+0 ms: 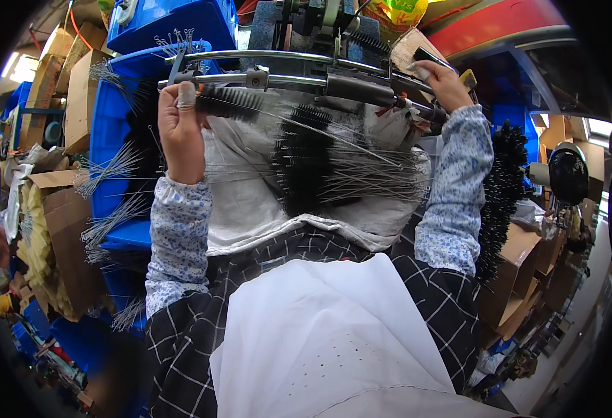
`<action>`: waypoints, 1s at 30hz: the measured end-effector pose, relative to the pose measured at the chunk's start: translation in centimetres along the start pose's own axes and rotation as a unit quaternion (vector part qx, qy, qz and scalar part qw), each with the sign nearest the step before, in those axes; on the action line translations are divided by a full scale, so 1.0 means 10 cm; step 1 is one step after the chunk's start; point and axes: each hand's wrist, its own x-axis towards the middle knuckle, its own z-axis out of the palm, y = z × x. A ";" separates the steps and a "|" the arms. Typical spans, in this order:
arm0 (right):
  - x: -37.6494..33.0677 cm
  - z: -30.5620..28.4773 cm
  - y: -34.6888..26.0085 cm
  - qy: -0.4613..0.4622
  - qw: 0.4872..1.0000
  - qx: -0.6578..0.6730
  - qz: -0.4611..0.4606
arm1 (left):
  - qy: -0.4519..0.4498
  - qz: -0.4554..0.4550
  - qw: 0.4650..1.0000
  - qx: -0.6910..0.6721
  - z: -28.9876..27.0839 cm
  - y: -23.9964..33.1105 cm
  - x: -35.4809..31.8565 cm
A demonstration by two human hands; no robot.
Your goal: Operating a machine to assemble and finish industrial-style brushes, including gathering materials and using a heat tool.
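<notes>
Brush handling at the upper-centre metal bar (293, 80) appears in hand: left hand (182, 136) pinches a black brush (231, 102), right hand's (447, 85) grip indeterminable; next likely needs steady alignment.

The rails (292, 79) reach me as smooth, shiny metal, while the dark tube (358, 88) on the nearer one looks duller. I read the brushes (302, 164) as rough, matt black bristles on thin wire stems (379, 177) with a metallic glint. Under them I see a soft, creased white cloth (240, 209); the forearm sleeves (180, 226) and checked garment (180, 362) are matt fabric too. To me the blue bin (107, 127) looks like smooth, slightly glossy plastic, the carton (86, 104) plain matt cardboard, and the red panel (494, 31) smooth-faced
</notes>
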 end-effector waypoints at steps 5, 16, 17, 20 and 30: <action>-0.53 0.51 -0.99 -0.162 0.961 0.179 -0.136 | -0.080 -0.013 0.992 -0.100 0.70 -0.29 -0.25; 0.36 0.91 -0.65 0.227 0.953 -0.195 0.046 | 0.108 0.052 0.845 0.521 -1.24 -0.28 -0.35; 0.42 0.92 -0.60 0.246 0.950 -0.189 0.026 | 0.036 -0.012 0.851 0.524 -1.37 -0.28 -0.41; 0.47 0.96 -0.57 0.231 0.954 -0.188 0.018 | -0.050 -0.142 0.861 0.485 -1.56 -0.33 -0.54; 0.70 1.01 -0.47 0.193 0.955 -0.226 -0.010 | 0.105 0.079 0.905 0.405 -1.29 -0.27 -0.37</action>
